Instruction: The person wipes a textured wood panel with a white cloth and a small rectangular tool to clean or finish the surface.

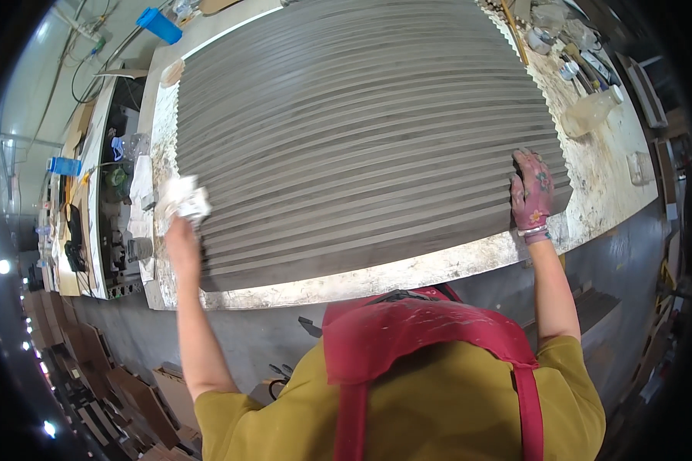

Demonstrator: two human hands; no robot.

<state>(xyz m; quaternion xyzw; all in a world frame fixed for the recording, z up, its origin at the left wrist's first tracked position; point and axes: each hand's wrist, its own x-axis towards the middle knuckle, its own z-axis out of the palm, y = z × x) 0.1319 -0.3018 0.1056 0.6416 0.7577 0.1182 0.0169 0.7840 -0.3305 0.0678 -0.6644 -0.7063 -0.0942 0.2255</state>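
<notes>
Grey floor (261,338), pale wall (31,107) and bright white lights (4,266) at left.

Blurry left hand (181,237); blurry cloth (189,198)

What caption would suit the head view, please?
Left hand holding a white wad, gloved right hand on a ribbed grey panel.

A stained workbench (603,173) and brown boards (140,396) show a workshop.
</notes>
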